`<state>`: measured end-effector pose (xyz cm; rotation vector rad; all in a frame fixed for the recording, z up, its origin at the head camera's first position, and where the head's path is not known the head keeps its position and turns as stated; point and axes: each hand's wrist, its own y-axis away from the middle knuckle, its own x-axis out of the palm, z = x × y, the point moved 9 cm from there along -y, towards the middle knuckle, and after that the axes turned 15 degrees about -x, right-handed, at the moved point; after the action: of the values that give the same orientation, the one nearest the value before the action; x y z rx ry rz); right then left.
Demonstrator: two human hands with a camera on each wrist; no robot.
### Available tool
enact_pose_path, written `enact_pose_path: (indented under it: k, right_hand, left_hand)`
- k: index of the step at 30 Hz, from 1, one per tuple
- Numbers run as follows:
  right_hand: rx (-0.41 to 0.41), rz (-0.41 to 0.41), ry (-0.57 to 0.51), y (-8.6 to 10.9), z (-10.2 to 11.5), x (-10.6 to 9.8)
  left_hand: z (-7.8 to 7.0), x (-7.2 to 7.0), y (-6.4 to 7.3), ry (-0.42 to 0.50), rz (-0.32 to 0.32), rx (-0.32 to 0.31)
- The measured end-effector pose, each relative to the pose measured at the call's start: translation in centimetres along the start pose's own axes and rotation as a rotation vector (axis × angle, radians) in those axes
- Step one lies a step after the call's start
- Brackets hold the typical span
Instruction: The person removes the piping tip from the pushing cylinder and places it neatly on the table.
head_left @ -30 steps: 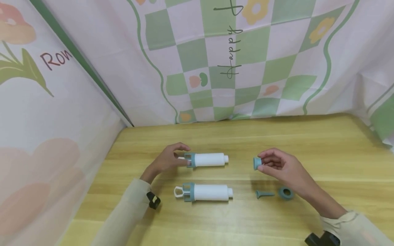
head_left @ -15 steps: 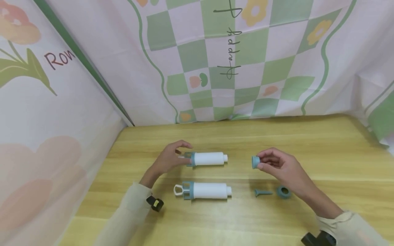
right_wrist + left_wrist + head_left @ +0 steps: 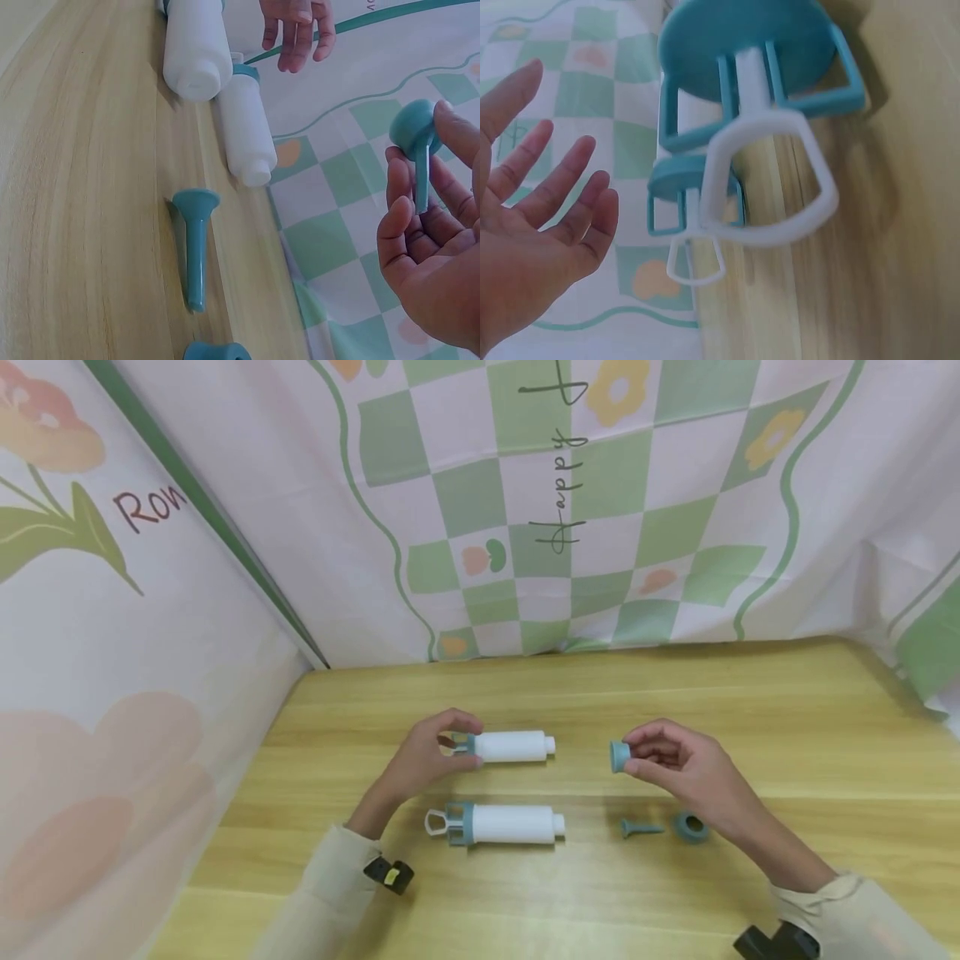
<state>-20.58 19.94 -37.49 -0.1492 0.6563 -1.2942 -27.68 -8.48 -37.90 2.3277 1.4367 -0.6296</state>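
Observation:
Two white syringe-like tubes with teal slotted collars and white loop handles lie on the table: a far tube (image 3: 513, 746) and a near tube (image 3: 513, 824). My left hand (image 3: 431, 756) hovers at the far tube's collar, thumb and fingers spread around it. The left wrist view shows that hand apart from both handles, holding nothing. My right hand (image 3: 686, 767) pinches a small teal cup-shaped nozzle (image 3: 620, 757) above the table. A thin stem on the nozzle shows in the right wrist view, pointing into the palm.
Below my right hand lie a teal flared-end nozzle (image 3: 641, 829) with a narrow stem and a teal ring (image 3: 692, 827). The wooden table (image 3: 525, 902) meets a patterned cloth (image 3: 525, 527) at the back and another cloth (image 3: 150, 693) on the left.
My left hand has shifted slightly right along the far tube, its thumb and fingers now further over the collar. My right hand, with the cup-shaped nozzle, has barely moved.

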Motion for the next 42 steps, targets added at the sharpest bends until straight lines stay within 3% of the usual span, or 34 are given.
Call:
enact_pose_path:
  k: [22, 26, 34, 38, 42]
  right_hand:
    - [-0.010, -0.001, -0.007, 0.0, 0.8, 0.3]
    - [-0.007, -0.015, -0.026, 0.1, 0.9, 0.6]
    - [-0.029, -0.026, -0.029, 0.3, 1.2, 0.8]
    - [-0.040, -0.021, -0.038, 0.3, 1.4, 1.0]
    - [-0.041, -0.021, -0.042, 0.4, 1.5, 1.1]
  left_hand:
    - [-2.5, 4.1, 0.8, 0.089, 0.073, 0.027]
    - [-3.4, 4.5, 0.9, 0.123, 0.058, 0.053]
    - [-5.6, 6.0, 0.9, 0.082, 0.014, 0.074]
    - [-7.0, 6.7, 0.7, 0.097, 0.017, 0.119]
    - [-7.6, 7.5, 0.5, 0.119, 0.020, 0.109]
